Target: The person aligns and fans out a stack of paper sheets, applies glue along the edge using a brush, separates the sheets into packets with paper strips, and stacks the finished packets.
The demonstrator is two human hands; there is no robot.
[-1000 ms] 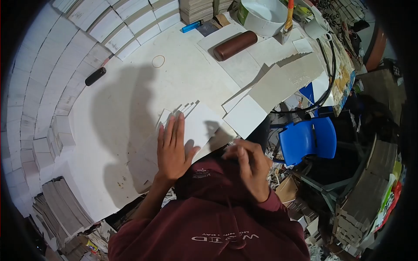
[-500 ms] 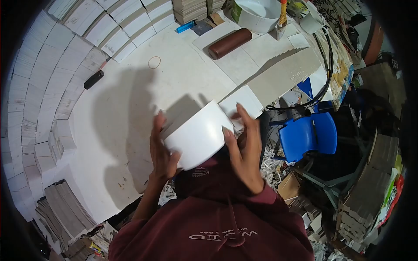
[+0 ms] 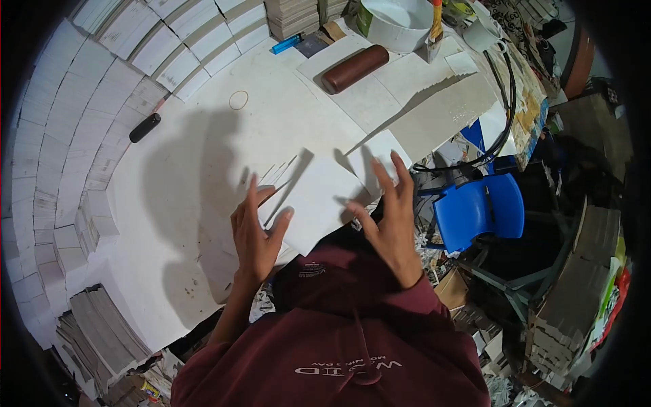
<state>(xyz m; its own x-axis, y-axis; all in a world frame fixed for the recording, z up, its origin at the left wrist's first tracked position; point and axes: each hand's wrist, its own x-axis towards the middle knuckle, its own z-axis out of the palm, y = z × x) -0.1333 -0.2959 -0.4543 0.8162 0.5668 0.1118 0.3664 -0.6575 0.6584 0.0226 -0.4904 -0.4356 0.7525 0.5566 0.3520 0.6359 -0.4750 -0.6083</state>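
Note:
A pile of white paper sheets (image 3: pixel 324 197) lies on the white tabletop right in front of me, some edges slightly fanned at its left side. My left hand (image 3: pixel 260 234) is at the pile's left edge, thumb and fingers apart; whether it touches the paper I cannot tell. On the other side, my right hand (image 3: pixel 393 227) hovers beside the pile with its fingers spread, holding nothing. Another white sheet or pile (image 3: pixel 381 157) sits just beyond, near my right fingertips.
Stacked paper blocks (image 3: pixel 81 102) wall the left and far sides. On the table (image 3: pixel 169 224) are a black object (image 3: pixel 145 127), rubber band (image 3: pixel 238 100), brown cylinder (image 3: pixel 355 69), grey board (image 3: pixel 444 112), white tub (image 3: pixel 397 27) and brush (image 3: pixel 435 30). A blue chair (image 3: pixel 481 211) stands right.
The white paper, earlier raised and bowed between both hands, now lies lower and flatter. Both hands have loosened, and the right one has opened away from it.

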